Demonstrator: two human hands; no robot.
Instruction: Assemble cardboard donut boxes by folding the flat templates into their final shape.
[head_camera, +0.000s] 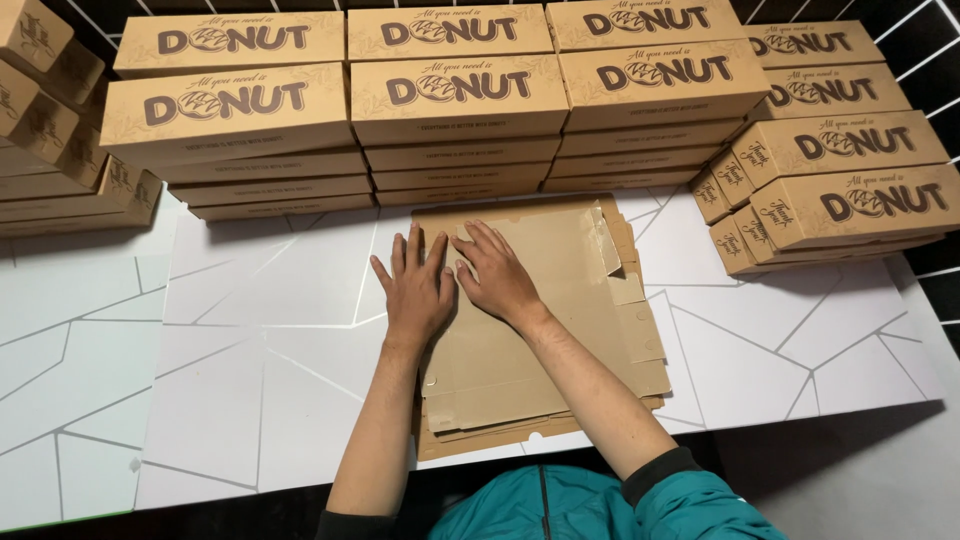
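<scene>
Cardboard blanks (560, 330): left hand (415, 290) and right hand (497, 275) lay flat, fingers spread, gripping nothing; white table (230, 340) open leftward.

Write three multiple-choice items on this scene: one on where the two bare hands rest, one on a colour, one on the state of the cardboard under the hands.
1. Where do the left hand and right hand rest?
A. on the flat brown cardboard blanks
B. on a closed box
C. on the bare table

2. What colour is the table top?
A. black
B. white with thin lines
C. green

3. What state is the cardboard under the hands in?
A. folded into a box
B. rolled up
C. lying flat, unfolded

Answers: 1 A, both palms lie spread on the blanks; 2 B, the white lined surface shows all round; 3 C, the sheets lie flat, unlike the stacked closed brown boxes behind.
</scene>
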